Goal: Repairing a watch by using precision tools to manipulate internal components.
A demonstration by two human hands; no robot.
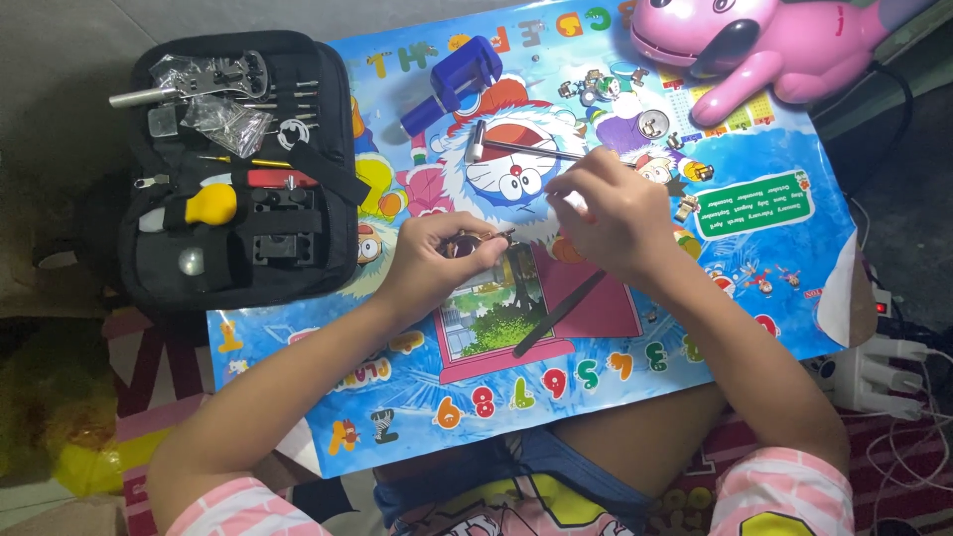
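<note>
Both hands pinch: left hand (437, 260) round metal watch (475, 243), right hand (611, 218) slim tool (571, 201).

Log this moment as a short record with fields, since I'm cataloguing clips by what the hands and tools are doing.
surface: colourful cartoon table top
left hand: grip closed on a small round metal piece, too small to identify
right hand: fingers pinched on a small white item, just right of the piece
near hands: small hammer above, dark flat tool below
top centre: blue plastic tool
left: open black tool case with a yellow-handled tool
top right: pink toy animal
</note>
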